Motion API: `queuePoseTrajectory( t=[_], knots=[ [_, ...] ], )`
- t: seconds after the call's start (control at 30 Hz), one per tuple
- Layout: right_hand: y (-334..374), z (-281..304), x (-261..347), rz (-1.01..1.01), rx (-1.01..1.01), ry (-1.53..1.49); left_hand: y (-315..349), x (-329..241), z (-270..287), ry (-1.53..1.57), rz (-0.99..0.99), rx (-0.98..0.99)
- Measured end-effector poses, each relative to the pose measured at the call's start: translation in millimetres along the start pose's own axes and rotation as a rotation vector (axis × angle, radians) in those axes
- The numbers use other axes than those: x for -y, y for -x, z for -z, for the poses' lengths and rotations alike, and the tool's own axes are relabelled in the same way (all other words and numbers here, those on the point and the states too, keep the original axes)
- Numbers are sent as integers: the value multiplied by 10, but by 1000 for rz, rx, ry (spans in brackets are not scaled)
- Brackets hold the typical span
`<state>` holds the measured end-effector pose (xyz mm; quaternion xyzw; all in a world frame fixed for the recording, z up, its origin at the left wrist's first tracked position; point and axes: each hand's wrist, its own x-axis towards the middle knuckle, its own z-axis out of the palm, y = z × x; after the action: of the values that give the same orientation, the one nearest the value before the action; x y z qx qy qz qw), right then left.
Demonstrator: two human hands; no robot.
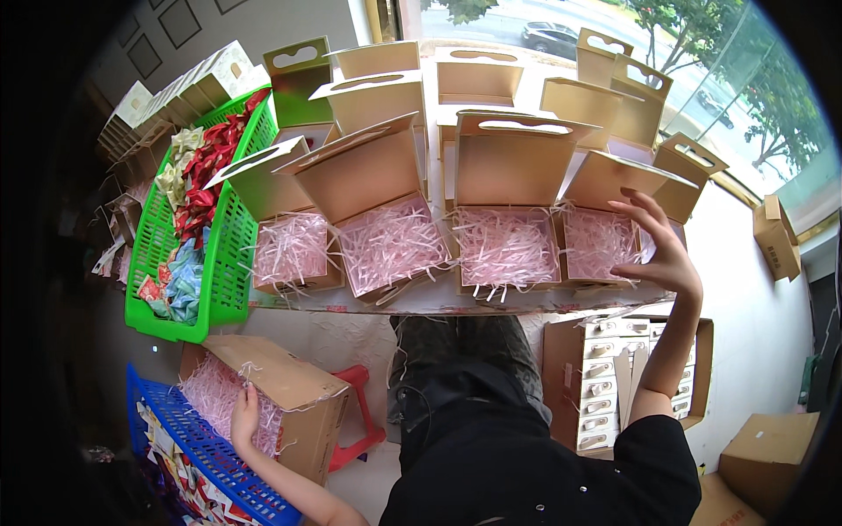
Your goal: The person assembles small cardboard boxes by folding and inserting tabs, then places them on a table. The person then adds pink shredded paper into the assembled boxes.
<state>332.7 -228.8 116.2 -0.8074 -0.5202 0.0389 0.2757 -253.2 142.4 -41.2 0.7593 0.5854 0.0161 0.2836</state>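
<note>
On the white table [456,302] stands a front row of four open gift boxes, their lids tipped back, each filled with pink paper shred. The right hand [660,250] hovers over the rightmost box [599,245], fingers spread and curved, palm down; it grips nothing, though the fingertips sit just above or among the shred [596,241] at the box's far right side, and whether they touch it cannot be told. To the left stand the third box [506,248], the second box [392,245] and the first box [294,252], side by side and touching or nearly so. Behind them, more empty boxes with handle cutouts crowd the table up to the window.

Down at lower left, the left hand [245,419] reaches into a brown carton [289,386] full of the same pink shred; its fingers are sunk in the shred, and whether they are clenched on a bunch cannot be told. The carton rests on a red stool [361,430], just beside a blue basket [206,456] of small packets. A green basket [224,254] of red, white and blue bows sits at the table's left end. Under the table on the right stands another carton [561,368] of stacked white packs
</note>
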Motion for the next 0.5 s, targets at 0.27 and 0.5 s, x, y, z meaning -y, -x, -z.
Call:
queuePoseTrajectory(
  t=[0.27,0.5],
  knots=[
    [-152,-511,-603,-23,247,18,-152,496,-101,160,-136,-32],
    [-155,-215,-379,-259,1,-102,-293,580,-356,-47,8,371]
  ],
)
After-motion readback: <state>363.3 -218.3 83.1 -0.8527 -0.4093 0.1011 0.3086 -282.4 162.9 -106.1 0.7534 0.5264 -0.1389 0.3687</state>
